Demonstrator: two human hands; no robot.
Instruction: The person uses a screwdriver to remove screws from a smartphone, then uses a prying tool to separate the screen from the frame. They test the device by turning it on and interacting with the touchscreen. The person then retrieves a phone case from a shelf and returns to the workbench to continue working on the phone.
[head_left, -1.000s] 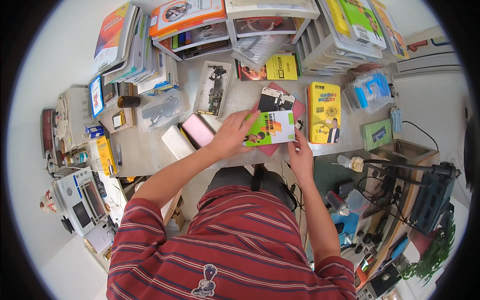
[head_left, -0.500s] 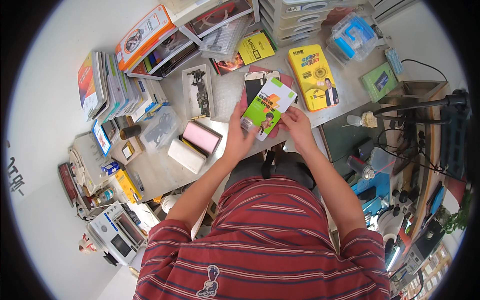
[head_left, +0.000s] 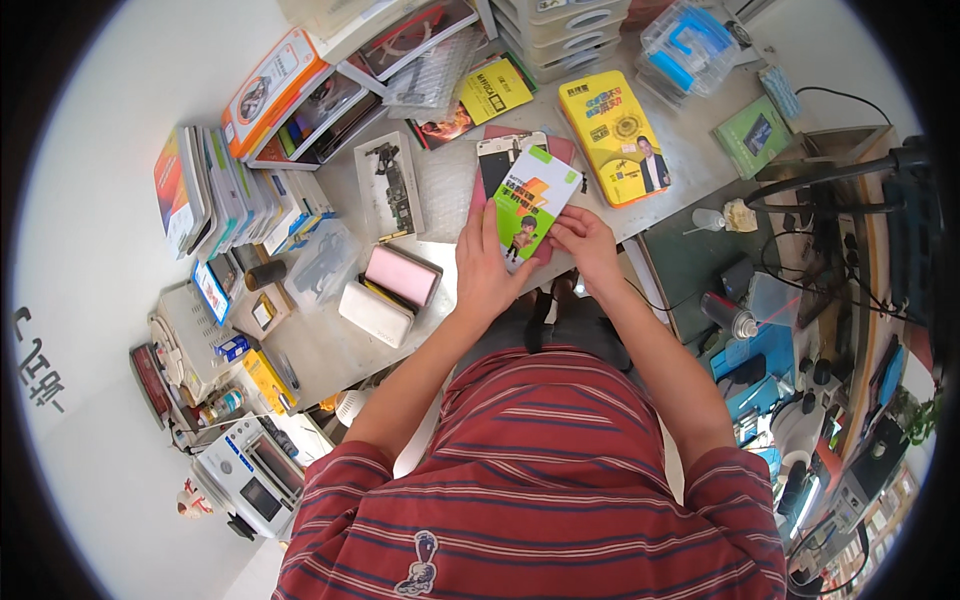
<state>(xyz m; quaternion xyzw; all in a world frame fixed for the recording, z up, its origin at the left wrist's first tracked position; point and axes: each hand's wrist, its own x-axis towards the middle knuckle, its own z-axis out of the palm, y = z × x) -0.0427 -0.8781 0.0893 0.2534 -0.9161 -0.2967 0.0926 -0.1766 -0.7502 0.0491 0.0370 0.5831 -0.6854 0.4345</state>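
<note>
A flat green and white battery box (head_left: 540, 190), printed with an orange bolt and a cartoon figure, is held tilted over the near edge of the desk. My left hand (head_left: 488, 268) grips its left side and lower corner, fingers along the edge. On its right edge, my right hand (head_left: 588, 245) pinches it between thumb and fingers. Behind the box lies a white and black phone (head_left: 493, 162) on a dark pink pad (head_left: 560, 149), both partly covered by it.
A yellow tin (head_left: 617, 140) lies right of the pad. To the left are a white tray (head_left: 370, 190) of phone parts, a pink case (head_left: 402, 274) and a white case (head_left: 375, 313). Bubble wrap (head_left: 445, 190) lies beside the pad. A spray can (head_left: 730, 316) rests at the right.
The view has shifted slightly. My left fingers have moved up along the box's left edge, and the box is tilted a little more. Both hands still hold it.
</note>
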